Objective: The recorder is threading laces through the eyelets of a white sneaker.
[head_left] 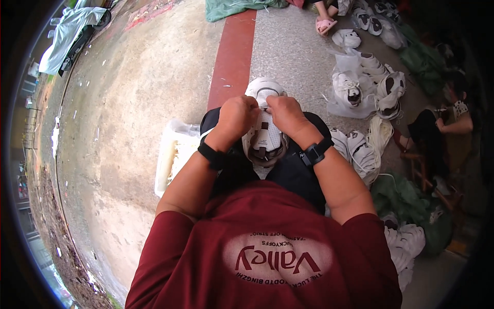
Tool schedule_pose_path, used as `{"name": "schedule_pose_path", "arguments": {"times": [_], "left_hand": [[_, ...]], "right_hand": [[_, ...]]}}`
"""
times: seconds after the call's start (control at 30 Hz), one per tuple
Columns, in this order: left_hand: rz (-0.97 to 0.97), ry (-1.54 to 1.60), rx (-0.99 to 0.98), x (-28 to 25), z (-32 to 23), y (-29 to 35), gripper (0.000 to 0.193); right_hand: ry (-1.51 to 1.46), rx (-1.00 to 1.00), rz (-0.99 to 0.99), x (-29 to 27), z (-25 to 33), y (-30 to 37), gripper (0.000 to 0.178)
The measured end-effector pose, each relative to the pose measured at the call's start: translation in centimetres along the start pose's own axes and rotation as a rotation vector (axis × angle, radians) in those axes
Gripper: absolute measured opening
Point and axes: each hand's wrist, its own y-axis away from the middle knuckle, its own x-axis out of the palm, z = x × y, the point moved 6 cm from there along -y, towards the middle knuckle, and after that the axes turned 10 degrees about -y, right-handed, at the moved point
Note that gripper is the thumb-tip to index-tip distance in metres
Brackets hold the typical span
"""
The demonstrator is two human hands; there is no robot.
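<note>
A white sneaker point(268, 135) with a perforated tongue and a brown-grey collar rests between my knees, its toe pointing away from me. Both my hands are closed over its lacing area, one on each side. My left hand point(237, 118) pinches what looks like a white shoelace at the left edge, and a pale strand shows by that wrist. Opposite it, my right hand point(289, 117) is also pinched on the lace, close to the toe. The fingertips partly hide the lace.
On the left stands a clear plastic-lined container point(165, 162) of cream-coloured strands. Several white sneakers point(355, 87), some in plastic bags, lie along the right beside a lace bundle point(380, 133) and green sacks point(399, 198). Another person point(455, 123) sits at right; someone's hand point(324, 26) shows at the top.
</note>
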Motion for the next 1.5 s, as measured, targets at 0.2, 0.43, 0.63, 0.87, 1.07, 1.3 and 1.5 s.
{"name": "schedule_pose_path", "arguments": {"times": [0.2, 0.43, 0.63, 0.87, 1.07, 1.3, 1.5], "left_hand": [[-0.023, -0.115, 0.079, 0.6, -0.5, -1.0, 0.011], [0.1, 0.465, -0.038, 3.4, 1.9, -1.5, 0.013], [-0.023, 0.279, -0.029, 2.0, 2.0, -0.1, 0.009], [-0.091, 0.038, 0.168, 2.1, -0.6, -1.3, 0.007], [0.031, 0.442, -0.072, 3.3, 2.2, -1.2, 0.011], [0.075, 0.418, 0.015, 3.6, 3.2, -1.2, 0.012], [0.133, 0.382, -0.008, 2.4, 1.6, -1.7, 0.01]], "right_hand": [[-0.14, 0.024, -0.057, 0.1, -1.3, 0.1, 0.01], [-0.388, 0.098, -0.046, -0.9, -2.1, 0.3, 0.017], [-0.166, 0.032, -0.21, 0.8, -1.5, 0.7, 0.016], [-0.096, -0.029, -0.133, -0.6, -0.9, 0.8, 0.014], [0.108, -0.236, -0.068, -0.2, 1.4, 0.9, 0.006], [-0.061, -0.283, -0.082, -1.9, -1.9, 1.0, 0.012], [-0.453, -0.082, -0.118, -2.9, -2.6, 2.5, 0.011]]}}
